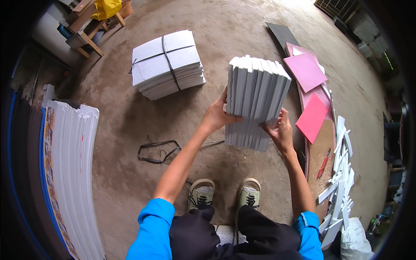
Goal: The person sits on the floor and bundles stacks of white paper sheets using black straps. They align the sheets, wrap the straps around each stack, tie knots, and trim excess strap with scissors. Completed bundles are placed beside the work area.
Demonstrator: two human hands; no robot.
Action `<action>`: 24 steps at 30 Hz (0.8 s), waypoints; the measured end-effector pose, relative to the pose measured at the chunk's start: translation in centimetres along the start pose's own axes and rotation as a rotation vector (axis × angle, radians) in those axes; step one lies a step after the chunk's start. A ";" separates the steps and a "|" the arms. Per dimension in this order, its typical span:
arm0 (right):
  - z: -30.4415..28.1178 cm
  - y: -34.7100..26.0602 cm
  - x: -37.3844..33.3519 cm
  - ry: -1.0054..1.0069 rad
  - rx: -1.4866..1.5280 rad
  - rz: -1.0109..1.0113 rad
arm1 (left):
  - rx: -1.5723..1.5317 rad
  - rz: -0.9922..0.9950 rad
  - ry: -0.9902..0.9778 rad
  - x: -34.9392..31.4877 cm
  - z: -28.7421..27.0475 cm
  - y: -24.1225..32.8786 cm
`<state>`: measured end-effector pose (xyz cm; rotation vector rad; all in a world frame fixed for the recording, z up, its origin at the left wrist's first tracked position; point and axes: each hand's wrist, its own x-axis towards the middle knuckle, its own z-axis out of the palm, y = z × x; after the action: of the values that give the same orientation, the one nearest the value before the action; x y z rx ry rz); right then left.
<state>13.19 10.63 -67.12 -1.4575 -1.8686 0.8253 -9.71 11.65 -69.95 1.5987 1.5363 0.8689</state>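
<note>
The board stack (255, 104) is pale grey-white, uneven at its far end. Left hand (218, 115) and right hand (281, 133) fingers pinch its sides.

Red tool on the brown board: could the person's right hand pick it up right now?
Probably not: the right hand holds the white stack. Once freed, it likely could; the red tool lies uncovered on the brown board.

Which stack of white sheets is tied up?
The front stack, just left of the held stack: black strapping crosses on its top. The held stack and far-left stack show no strapping.
</note>
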 end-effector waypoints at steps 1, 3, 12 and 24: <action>-1.0 -1.2 -0.4 0.005 -0.058 0.061 | 0.021 -0.091 -0.112 0.5 -0.8 1.4; -2.2 -1.7 -1.9 0.019 -0.194 0.133 | 0.063 -0.267 -0.351 0.7 -1.5 3.3; 0.2 2.0 -4.8 -0.157 -0.619 0.189 | -0.421 -0.414 -0.553 -3.7 6.8 -6.1; 9.2 -1.5 -8.1 -0.295 -0.521 -0.105 | -0.032 -0.162 -0.125 -10.5 4.2 -14.5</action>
<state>6.69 1.52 -72.31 -1.5792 -2.4973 0.5440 -13.81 1.06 -84.38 1.4546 1.5314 0.6881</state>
